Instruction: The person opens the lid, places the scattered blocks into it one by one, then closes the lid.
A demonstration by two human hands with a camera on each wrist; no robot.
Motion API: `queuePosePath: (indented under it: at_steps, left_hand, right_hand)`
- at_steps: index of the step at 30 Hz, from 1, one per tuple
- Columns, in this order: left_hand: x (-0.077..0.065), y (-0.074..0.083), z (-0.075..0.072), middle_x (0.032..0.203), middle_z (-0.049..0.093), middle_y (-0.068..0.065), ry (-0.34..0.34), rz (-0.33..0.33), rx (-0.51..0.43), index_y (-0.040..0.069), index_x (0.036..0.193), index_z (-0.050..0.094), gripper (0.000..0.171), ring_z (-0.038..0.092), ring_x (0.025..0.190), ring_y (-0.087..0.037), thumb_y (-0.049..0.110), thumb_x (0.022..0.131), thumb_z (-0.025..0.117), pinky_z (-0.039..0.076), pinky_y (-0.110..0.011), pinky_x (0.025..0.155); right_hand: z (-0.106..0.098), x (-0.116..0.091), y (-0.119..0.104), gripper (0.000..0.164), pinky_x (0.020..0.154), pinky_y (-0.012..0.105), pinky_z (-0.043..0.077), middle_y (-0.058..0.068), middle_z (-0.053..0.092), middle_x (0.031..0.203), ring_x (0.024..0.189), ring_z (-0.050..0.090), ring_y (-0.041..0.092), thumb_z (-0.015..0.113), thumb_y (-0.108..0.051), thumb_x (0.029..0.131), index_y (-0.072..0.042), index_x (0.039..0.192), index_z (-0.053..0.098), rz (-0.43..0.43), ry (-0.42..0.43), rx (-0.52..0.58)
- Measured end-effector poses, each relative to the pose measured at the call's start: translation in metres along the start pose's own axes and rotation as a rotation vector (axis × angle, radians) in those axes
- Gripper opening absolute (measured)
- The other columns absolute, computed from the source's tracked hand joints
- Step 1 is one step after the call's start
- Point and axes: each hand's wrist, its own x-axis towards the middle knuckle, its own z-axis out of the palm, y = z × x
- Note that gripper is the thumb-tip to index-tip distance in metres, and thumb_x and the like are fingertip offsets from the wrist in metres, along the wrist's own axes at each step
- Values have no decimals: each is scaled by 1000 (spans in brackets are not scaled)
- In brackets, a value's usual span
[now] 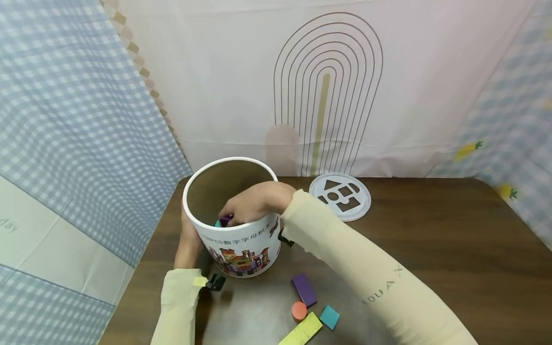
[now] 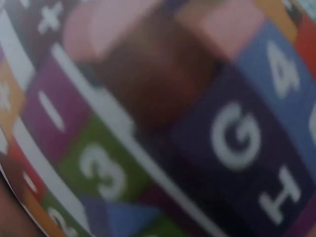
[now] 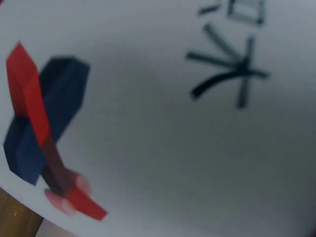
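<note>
A white bucket (image 1: 254, 230) with printed building blocks and lettering stands toward the left of the table, its opening facing up. My left hand (image 1: 188, 237) lies along the bucket's left side, its fingers hidden behind the wall. Through the opening reaches my right hand (image 1: 252, 203), fingers curled down inside the near rim. It pinches a dark purple block (image 1: 225, 221) between thumb and fingers. A teal block (image 1: 217, 224) shows just beside it. The left wrist view is filled by the bucket's printed side (image 2: 106, 173); the right wrist view also faces the bucket's wall (image 3: 148, 138).
In front of the bucket lie a purple block (image 1: 304, 290), an orange round block (image 1: 299, 311), a teal square block (image 1: 329, 317) and a long yellow block (image 1: 302, 330). The white lid (image 1: 364, 201) with shaped cutouts lies behind, near the wall cloth (image 1: 409, 96).
</note>
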Motion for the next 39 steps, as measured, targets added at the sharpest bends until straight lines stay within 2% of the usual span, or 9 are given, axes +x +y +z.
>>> queuePosePath:
  at_steps: [3, 6, 9, 14, 18, 24, 31, 35, 39]
  left_hand:
    - [1, 7, 1, 126, 58, 1, 14, 62, 97, 14, 130, 57, 54, 51, 119, -17, 50, 104, 25, 38, -35, 103]
    - [1, 17, 8, 123, 58, -12, -12, 208, 189, 0, 129, 56, 58, 53, 114, -27, 45, 103, 30, 42, -41, 96]
    - [-2, 25, 16, 122, 55, -17, -31, 292, 215, -3, 129, 54, 56, 50, 112, -31, 38, 101, 29, 41, -42, 94]
    - [-9, 29, 24, 129, 50, -17, -52, 297, 179, 1, 135, 49, 55, 46, 117, -34, 36, 99, 26, 37, -46, 94]
    - [-11, 31, 26, 133, 47, -20, -82, 263, 154, 2, 139, 46, 56, 44, 121, -37, 37, 99, 30, 36, -49, 96]
    - [-9, 40, 26, 140, 41, -17, -167, 191, 124, 4, 148, 36, 58, 40, 125, -31, 35, 100, 28, 35, -41, 100]
    - [-6, 42, 23, 142, 41, -14, -182, 173, 179, 11, 148, 39, 53, 45, 120, -23, 29, 100, 26, 41, -35, 95]
    - [-6, 40, 23, 141, 41, -14, -175, 186, 193, 7, 149, 36, 55, 42, 123, -30, 28, 99, 24, 36, -44, 99]
    - [-5, 40, 23, 141, 42, -16, -174, 208, 199, 6, 148, 37, 56, 38, 127, -36, 27, 98, 25, 30, -50, 101]
  right_hand:
    - [-1, 2, -1, 30, 77, 24, 48, -6, 65, 100, 94, 57, 9, 45, -19, 99, -21, 123, 63, 92, -112, 23]
    - [-2, 3, -1, 30, 72, 26, 49, -7, 67, 97, 93, 58, 9, 47, -16, 96, -25, 119, 64, 175, -173, 58]
    - [-2, 4, -1, 30, 72, 26, 49, -7, 66, 98, 95, 56, 9, 48, -18, 97, -26, 122, 62, 199, -209, 70]
    - [1, 4, -1, 26, 72, 26, 49, -7, 66, 97, 92, 57, 9, 49, -22, 98, -26, 119, 64, 208, -224, 52]
    - [3, 7, 0, 28, 74, 25, 49, -7, 66, 100, 91, 58, 8, 49, -22, 98, -22, 122, 64, 132, -161, 4]
    - [2, 9, -1, 26, 77, 19, 45, -7, 65, 98, 85, 60, 5, 48, -26, 101, -15, 117, 65, -71, 206, -101]
    - [14, -9, 1, 22, 75, 18, 43, -9, 63, 91, 77, 52, 1, 46, -21, 101, -16, 104, 67, -281, 786, 28]
    - [32, -26, 6, 20, 78, 19, 44, -12, 62, 92, 81, 51, -1, 46, -22, 101, -17, 102, 66, -347, 969, 15]
    - [58, -43, 13, 18, 82, 20, 39, -8, 59, 96, 93, 47, 6, 50, -19, 99, -15, 98, 67, -352, 1135, -153]
